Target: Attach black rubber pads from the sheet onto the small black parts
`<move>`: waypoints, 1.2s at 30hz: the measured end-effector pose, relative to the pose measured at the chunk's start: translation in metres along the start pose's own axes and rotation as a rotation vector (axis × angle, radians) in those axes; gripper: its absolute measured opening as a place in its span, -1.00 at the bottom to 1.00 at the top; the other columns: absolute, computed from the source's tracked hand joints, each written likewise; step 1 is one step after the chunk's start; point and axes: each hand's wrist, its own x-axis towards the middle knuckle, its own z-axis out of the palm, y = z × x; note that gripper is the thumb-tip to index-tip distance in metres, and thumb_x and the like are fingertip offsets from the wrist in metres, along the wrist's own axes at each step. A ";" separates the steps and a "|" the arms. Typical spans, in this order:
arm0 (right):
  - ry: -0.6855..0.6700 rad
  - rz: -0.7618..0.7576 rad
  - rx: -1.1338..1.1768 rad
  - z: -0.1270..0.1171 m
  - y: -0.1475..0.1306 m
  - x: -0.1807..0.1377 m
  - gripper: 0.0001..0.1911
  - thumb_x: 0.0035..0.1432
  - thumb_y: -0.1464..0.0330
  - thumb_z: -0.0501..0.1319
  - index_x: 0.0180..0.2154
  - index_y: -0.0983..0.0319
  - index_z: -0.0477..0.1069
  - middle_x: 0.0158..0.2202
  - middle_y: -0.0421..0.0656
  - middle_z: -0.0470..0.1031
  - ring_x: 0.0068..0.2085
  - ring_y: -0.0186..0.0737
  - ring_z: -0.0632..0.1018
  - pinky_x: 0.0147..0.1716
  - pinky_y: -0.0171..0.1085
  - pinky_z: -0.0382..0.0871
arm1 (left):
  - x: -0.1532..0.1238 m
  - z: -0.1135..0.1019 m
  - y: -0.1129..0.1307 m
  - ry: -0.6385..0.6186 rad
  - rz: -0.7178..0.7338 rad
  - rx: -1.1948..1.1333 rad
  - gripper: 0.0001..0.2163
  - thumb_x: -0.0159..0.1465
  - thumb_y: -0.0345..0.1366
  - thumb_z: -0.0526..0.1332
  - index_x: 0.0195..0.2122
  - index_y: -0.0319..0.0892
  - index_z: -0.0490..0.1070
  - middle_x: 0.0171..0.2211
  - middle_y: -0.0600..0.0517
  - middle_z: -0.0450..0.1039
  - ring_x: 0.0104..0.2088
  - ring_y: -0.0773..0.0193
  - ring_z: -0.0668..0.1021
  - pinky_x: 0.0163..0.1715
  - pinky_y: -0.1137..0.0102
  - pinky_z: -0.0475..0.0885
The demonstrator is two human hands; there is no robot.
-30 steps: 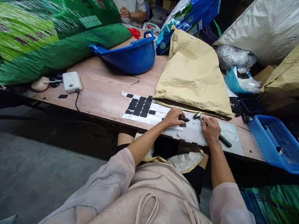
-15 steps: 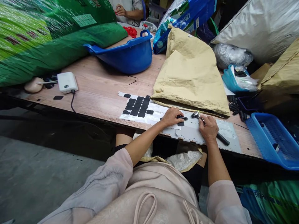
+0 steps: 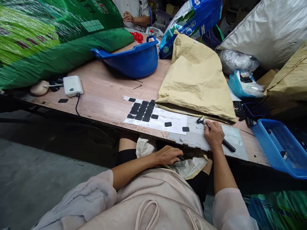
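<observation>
My right hand (image 3: 214,134) is wrapped round the metal shaft of a small hammer (image 3: 229,145). Its head lies to the left over a grey board (image 3: 192,140), and the black grip sticks out to the right. My left hand (image 3: 169,155) is below the table edge, over the mouth of a sack (image 3: 192,166) on my lap. Its fingers are bent round a small black part (image 3: 181,157), mostly hidden. On the table lies a white sheet (image 3: 160,126) bearing rows of black rounded stickers (image 3: 141,111), with a loose-standing sticker (image 3: 185,129) near its right end.
A flattened tan sack (image 3: 194,76) lies behind the sheet. A blue basin (image 3: 131,62) stands further back, a blue basket (image 3: 280,143) at the right, a white box (image 3: 72,85) with a cable at the left. Another person's hand (image 3: 128,16) shows across the table.
My left hand has moved from the board down and left, below the table edge, with the small black part. My right hand stays on the hammer. The view has shifted slightly.
</observation>
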 end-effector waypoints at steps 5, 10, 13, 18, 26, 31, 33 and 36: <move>0.013 -0.010 0.013 0.000 0.000 0.000 -0.73 0.29 0.29 0.17 -0.10 0.15 0.62 -0.25 -0.08 0.48 -0.17 -0.10 0.41 -0.16 -0.19 0.26 | -0.005 0.018 -0.028 -0.161 -0.454 0.060 -0.70 0.30 -0.34 0.29 0.06 -0.05 0.54 0.09 -0.11 0.59 0.07 0.01 0.62 -0.01 0.30 0.52; 0.038 -0.027 -0.003 0.001 0.001 0.000 -0.72 0.30 0.27 0.16 -0.09 0.14 0.61 -0.26 -0.09 0.49 -0.19 -0.10 0.40 -0.17 -0.19 0.26 | -0.011 -0.005 -0.008 -0.291 -0.430 -0.023 -0.81 0.25 -0.33 0.35 -0.10 -0.08 0.61 -0.10 -0.11 0.66 -0.05 -0.02 0.66 -0.12 0.27 0.52; 0.037 -0.035 -0.012 0.001 0.001 0.000 -0.71 0.30 0.27 0.16 -0.08 0.14 0.61 -0.25 -0.09 0.49 -0.18 -0.10 0.41 -0.17 -0.19 0.26 | -0.006 -0.049 0.007 -0.306 -0.160 -0.267 -0.89 0.30 -0.23 0.34 -0.19 -0.07 0.61 -0.26 0.01 0.66 -0.23 0.16 0.65 -0.25 0.39 0.46; 0.035 -0.019 -0.008 0.000 0.000 0.000 -0.72 0.29 0.29 0.17 -0.08 0.16 0.62 -0.25 -0.08 0.49 -0.18 -0.10 0.41 -0.19 -0.20 0.25 | 0.037 -0.131 -0.011 0.124 -0.191 -0.362 -0.78 0.44 -0.21 0.17 -0.14 -0.18 0.58 -0.25 0.01 0.63 -0.24 0.23 0.61 -0.18 0.40 0.46; 0.015 0.000 0.021 -0.001 -0.002 0.000 -0.73 0.29 0.28 0.17 -0.09 0.13 0.61 -0.25 -0.09 0.48 -0.18 -0.09 0.39 -0.18 -0.19 0.25 | 0.103 -0.188 -0.071 0.539 -0.624 0.189 -0.69 0.44 -0.38 0.07 0.15 -0.28 0.42 0.21 -0.32 0.38 0.22 -0.10 0.43 0.21 0.05 0.39; 0.000 0.001 0.031 -0.003 -0.002 0.000 -0.73 0.29 0.29 0.17 -0.08 0.14 0.61 -0.24 -0.08 0.48 -0.17 -0.09 0.40 -0.18 -0.18 0.27 | 0.128 -0.209 -0.084 0.373 -0.764 0.203 -0.70 0.42 -0.32 0.12 0.08 -0.32 0.49 0.13 -0.33 0.48 0.19 -0.13 0.50 0.19 0.11 0.43; 0.000 0.000 0.037 -0.003 -0.003 0.000 -0.73 0.28 0.30 0.17 -0.08 0.14 0.61 -0.25 -0.08 0.48 -0.17 -0.09 0.40 -0.17 -0.18 0.27 | 0.138 -0.214 -0.089 0.296 -0.802 0.207 -0.71 0.38 -0.30 0.19 0.04 -0.32 0.55 0.05 -0.30 0.55 0.15 -0.12 0.55 0.15 0.18 0.47; 0.001 0.003 0.037 -0.003 -0.003 0.000 -0.73 0.29 0.30 0.16 -0.09 0.13 0.60 -0.24 -0.08 0.48 -0.17 -0.09 0.41 -0.17 -0.18 0.28 | 0.147 -0.212 -0.095 0.276 -0.838 0.241 -0.69 0.31 -0.31 0.25 0.04 -0.31 0.58 0.01 -0.29 0.59 0.12 -0.12 0.59 0.10 0.24 0.51</move>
